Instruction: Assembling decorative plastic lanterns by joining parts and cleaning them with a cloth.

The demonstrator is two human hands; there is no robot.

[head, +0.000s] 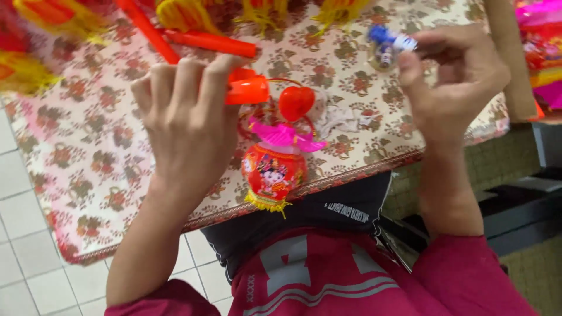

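So closest to the camera you've got the maroon shirt (328, 281) with pale lettering and both sleeves coming up into frame. Just past that, hanging near the bench (105, 169) edge, is a small red lantern (273, 173) with a cartoon print, a pink frilly top and a yellow fringe at the bottom. Above it sits a red heart-shaped piece (296, 102) on a thin looped wire.

The left hand (187, 123) is curled tight around an orange plastic handle (247, 90), fingers wrapped over the top, and the lantern dangles below and to the right of that handle. The right hand (462, 82) is up higher, pinching a tiny blue and white thing (391, 40) between thumb and fingertips; too blurry to say what it is.

The bench has a cream cloth with a red floral pattern. Further back there are more orange rods (205, 41) lying on it, and yellow tassels (181, 13) along the far edge. White floor tiles (17, 234) off to the left
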